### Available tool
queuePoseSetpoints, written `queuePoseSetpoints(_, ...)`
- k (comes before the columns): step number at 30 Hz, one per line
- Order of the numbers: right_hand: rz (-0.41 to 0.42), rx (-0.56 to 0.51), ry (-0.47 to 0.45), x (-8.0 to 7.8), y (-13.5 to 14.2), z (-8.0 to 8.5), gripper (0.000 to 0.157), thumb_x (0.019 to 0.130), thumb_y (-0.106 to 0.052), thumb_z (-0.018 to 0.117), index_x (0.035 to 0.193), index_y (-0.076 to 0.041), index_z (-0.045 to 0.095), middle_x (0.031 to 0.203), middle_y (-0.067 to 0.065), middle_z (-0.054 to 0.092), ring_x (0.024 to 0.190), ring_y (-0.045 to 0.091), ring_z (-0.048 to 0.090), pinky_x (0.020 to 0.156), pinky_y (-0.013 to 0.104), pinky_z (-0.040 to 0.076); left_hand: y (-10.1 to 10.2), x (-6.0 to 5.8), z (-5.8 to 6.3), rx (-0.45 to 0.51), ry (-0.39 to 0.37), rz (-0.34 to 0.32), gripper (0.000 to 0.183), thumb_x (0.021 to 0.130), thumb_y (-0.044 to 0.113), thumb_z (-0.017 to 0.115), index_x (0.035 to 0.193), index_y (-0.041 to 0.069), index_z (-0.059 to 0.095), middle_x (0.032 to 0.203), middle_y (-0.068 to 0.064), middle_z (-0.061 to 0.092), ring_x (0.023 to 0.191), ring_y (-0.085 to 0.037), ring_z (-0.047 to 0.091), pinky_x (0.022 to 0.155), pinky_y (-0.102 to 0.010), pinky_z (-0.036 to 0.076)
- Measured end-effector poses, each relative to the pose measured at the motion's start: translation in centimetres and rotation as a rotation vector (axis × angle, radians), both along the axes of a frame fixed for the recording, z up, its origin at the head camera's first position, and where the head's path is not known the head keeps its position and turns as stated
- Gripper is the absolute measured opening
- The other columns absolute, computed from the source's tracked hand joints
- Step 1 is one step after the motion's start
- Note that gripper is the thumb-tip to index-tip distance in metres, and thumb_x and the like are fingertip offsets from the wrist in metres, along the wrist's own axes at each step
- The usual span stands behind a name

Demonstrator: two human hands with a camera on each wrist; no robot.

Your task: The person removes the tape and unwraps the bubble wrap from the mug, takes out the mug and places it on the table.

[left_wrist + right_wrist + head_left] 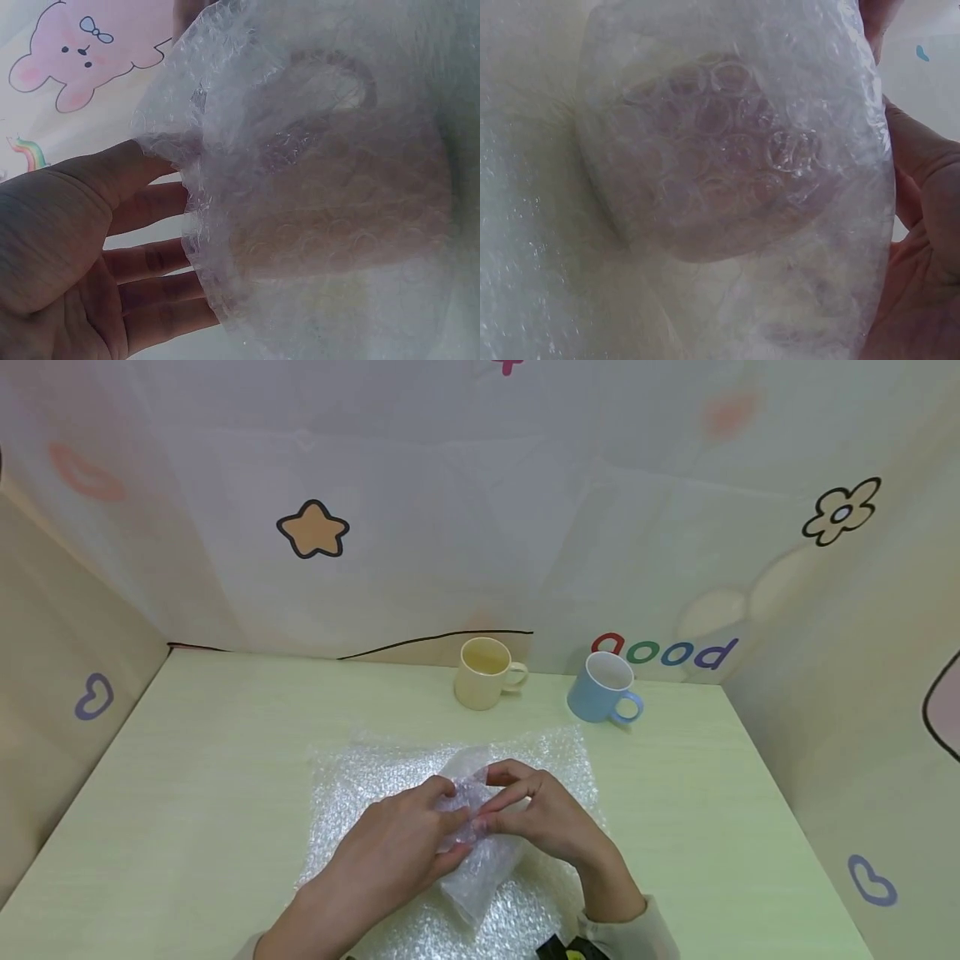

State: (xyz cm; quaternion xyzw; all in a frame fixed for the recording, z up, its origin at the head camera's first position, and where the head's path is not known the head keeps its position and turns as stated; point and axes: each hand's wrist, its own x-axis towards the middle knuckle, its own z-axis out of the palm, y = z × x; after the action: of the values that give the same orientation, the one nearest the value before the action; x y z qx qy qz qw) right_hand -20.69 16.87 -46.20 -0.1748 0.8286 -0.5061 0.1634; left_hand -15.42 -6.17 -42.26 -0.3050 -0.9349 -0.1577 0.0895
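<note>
A pinkish mug (345, 195) shows dimly through a layer of bubble wrap, its looped handle visible in the left wrist view. This bubble-wrapped bundle (487, 864) is between the two hands, over a larger bubble wrap sheet (348, 781) spread on the table. My left hand (397, 835) holds the bundle from the left, thumb and fingers at the edge of the film. From the right, my right hand (551, 814) pinches the film near its top with thumb and fingertips. The right wrist view shows the mug's rounded outline (705, 165) behind large bubbles.
A cream mug (480, 677) and a blue mug (592, 697) stand at the back of the pale table (187, 793), handles to the right. Printed cloth walls (450, 527) enclose the back and sides. A small black object (570, 948) shows by the right sleeve.
</note>
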Motion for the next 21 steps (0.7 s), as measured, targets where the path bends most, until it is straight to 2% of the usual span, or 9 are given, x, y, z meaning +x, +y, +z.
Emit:
queuePoseSetpoints(5,-0.012,0.006,-0.013,-0.1,-0.13,-0.05,0.01,0.082,-0.022,0.088,0.087,-0.014,0.085,0.131,0.006,0.068,0.129,0.028,0.054,0.101,0.047,0.048,0.1,-0.01,0.0,0.0,-0.015,0.0,0.036,0.088,0.04,0.082,0.117,0.019,0.08,0.119,-0.004,0.071,0.083,-0.019,0.074,0.066,-0.032,0.062)
queuePoseSetpoints(8,-0.019,0.013,-0.012,-0.15,-0.24,-0.12,0.012,0.083,-0.022,0.088,0.088,-0.012,0.085,0.129,0.007,0.069,0.128,0.029,0.055,0.1,0.046,0.047,0.15,-0.08,-0.08,-0.002,-0.005,-0.014,0.034,0.09,0.037,0.08,0.118,0.017,0.08,0.115,-0.004,0.071,0.079,-0.018,0.072,0.065,-0.032,0.062)
queuePoseSetpoints(11,-0.033,0.023,-0.013,-0.12,-0.35,-0.15,0.012,0.083,-0.022,0.087,0.088,-0.011,0.085,0.128,0.007,0.069,0.128,0.029,0.056,0.101,0.045,0.047,0.2,-0.18,-0.24,-0.002,0.03,-0.029,0.028,0.092,0.033,0.078,0.114,0.016,0.08,0.106,-0.003,0.071,0.069,-0.014,0.066,0.061,-0.029,0.059)
queuePoseSetpoints(16,-0.047,0.032,-0.014,-0.04,-0.42,-0.16,0.012,0.084,-0.023,0.087,0.088,-0.012,0.085,0.129,0.006,0.07,0.129,0.029,0.056,0.102,0.047,0.047,0.34,-0.27,-0.61,-0.016,0.117,-0.04,0.014,0.089,0.026,0.078,0.097,0.014,0.079,0.086,0.002,0.064,0.058,-0.007,0.048,0.051,-0.024,0.052)
queuePoseSetpoints(21,0.018,0.022,-0.007,-0.01,-0.02,0.28,0.012,0.088,-0.021,0.083,0.094,-0.012,0.085,0.133,0.009,0.067,0.13,0.03,0.056,0.104,0.047,0.047,0.6,-0.38,-0.85,-0.034,0.179,-0.027,0.011,0.086,0.026,0.078,0.088,0.015,0.077,0.079,0.004,0.063,0.054,-0.007,0.044,0.047,-0.024,0.048)
